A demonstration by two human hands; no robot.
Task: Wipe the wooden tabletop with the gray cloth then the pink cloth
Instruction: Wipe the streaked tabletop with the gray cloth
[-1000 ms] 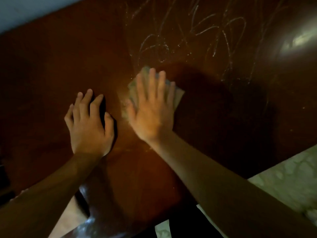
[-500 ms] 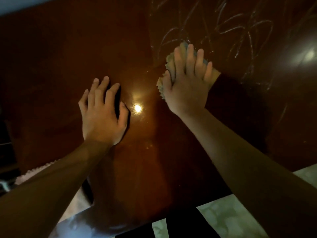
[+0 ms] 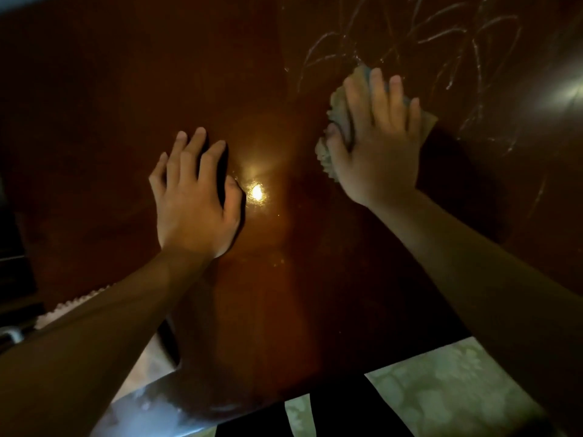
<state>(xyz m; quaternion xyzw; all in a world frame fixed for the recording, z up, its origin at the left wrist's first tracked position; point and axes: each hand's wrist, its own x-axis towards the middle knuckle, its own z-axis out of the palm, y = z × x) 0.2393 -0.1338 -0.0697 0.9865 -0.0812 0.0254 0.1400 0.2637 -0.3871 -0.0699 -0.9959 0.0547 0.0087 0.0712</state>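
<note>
The dark glossy wooden tabletop point(image 3: 110, 105) fills most of the view. White scribble marks point(image 3: 426, 36) cover its far right part. My right hand point(image 3: 377, 143) presses flat on the gray cloth point(image 3: 339, 105), which bunches out to the left of my fingers and peeks out on the right, just below the scribbles. My left hand point(image 3: 195, 197) lies flat on the bare wood with fingers slightly spread, holding nothing. A pale scalloped edge, perhaps another cloth point(image 3: 67, 305), shows beside my left forearm; its colour is unclear.
A bright light reflection point(image 3: 257, 192) shines on the wood between my hands. The table's near edge point(image 3: 220, 414) runs along the bottom, with pale patterned floor tiles point(image 3: 441, 389) beyond it. Dark furniture point(image 3: 12, 247) stands at the left.
My right hand has pushed the gray cloth away from me and to the right, up to the scribble marks. The left hand has stayed pressed on the wood.
</note>
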